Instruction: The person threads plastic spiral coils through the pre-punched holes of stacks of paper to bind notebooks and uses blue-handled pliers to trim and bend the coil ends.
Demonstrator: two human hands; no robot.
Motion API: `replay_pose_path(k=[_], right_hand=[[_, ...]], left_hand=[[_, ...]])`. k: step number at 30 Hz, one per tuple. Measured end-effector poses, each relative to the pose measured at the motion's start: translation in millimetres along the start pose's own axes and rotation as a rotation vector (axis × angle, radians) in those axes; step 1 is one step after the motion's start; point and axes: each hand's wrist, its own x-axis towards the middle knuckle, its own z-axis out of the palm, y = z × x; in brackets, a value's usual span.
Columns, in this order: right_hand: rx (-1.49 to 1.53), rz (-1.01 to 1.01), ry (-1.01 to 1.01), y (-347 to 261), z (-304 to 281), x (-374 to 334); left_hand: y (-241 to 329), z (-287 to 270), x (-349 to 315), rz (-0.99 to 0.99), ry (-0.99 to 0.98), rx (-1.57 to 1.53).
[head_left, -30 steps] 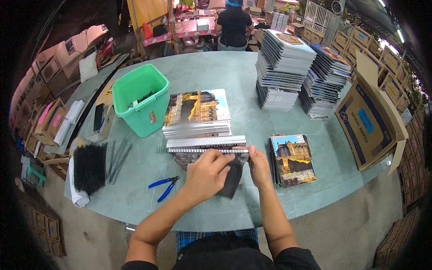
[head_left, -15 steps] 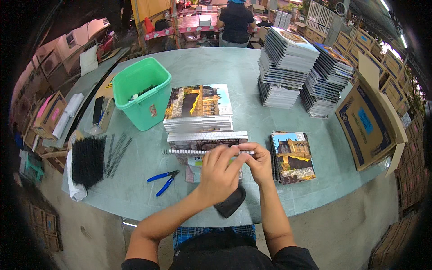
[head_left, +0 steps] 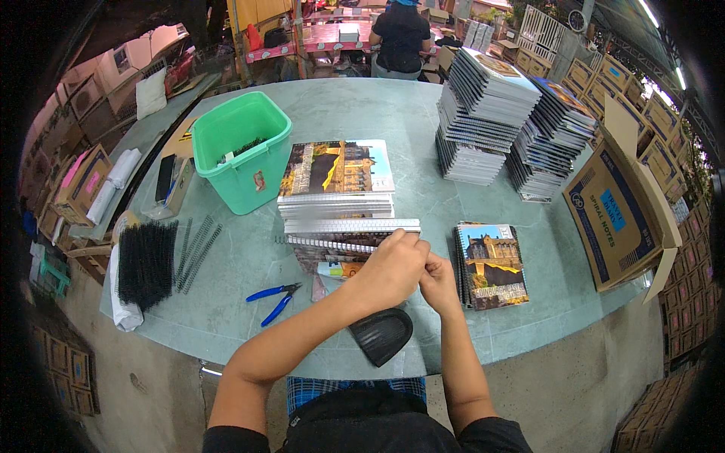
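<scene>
In front of me a notebook (head_left: 317, 258) stands with its spine edge up, leaning by a stack of spiral notebooks (head_left: 336, 167) with a castle picture on the cover. A thin spiral coil (head_left: 281, 240) runs along that edge and sticks out past its left end. My left hand (head_left: 394, 266) is closed at the right end of the spine, its back hiding the fingertips. Against it, my right hand (head_left: 438, 281) is closed in a pinch at the coil's end; the exact grip is hidden. Blue-handled pliers (head_left: 273, 300) lie open to the left. Below my hands lies a black curved pad (head_left: 384, 336).
Black coils (head_left: 147, 264) are heaped at the left, near a green bin (head_left: 242, 177). A small notebook pile (head_left: 492, 266) lies at right. Tall notebook stacks (head_left: 483, 113) stand farther back, beside an open carton (head_left: 623, 211). A person (head_left: 400, 41) sits beyond the table.
My left hand has slid right along the spine to its right end, meeting my right hand. The near spine now slants down to the right, and more of the black pad shows.
</scene>
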Motion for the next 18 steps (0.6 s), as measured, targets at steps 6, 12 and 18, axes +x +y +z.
replay_pose_path(k=[6,12,18], right_hand=[[-0.055,-0.042,-0.001,6.0,-0.2,-2.9],[-0.061,-0.03,-0.082,-41.0,-14.2,9.1],[-0.742,-0.101,-0.429,-105.5,29.7,47.2]], left_hand=[[4.7,-7.9,6.4,-0.065,0.021,-0.025],[9.2,-40.1,-62.2,0.097,0.186,0.119],[-99.1,-61.4,-216.6,-0.618,-0.278,0.223]])
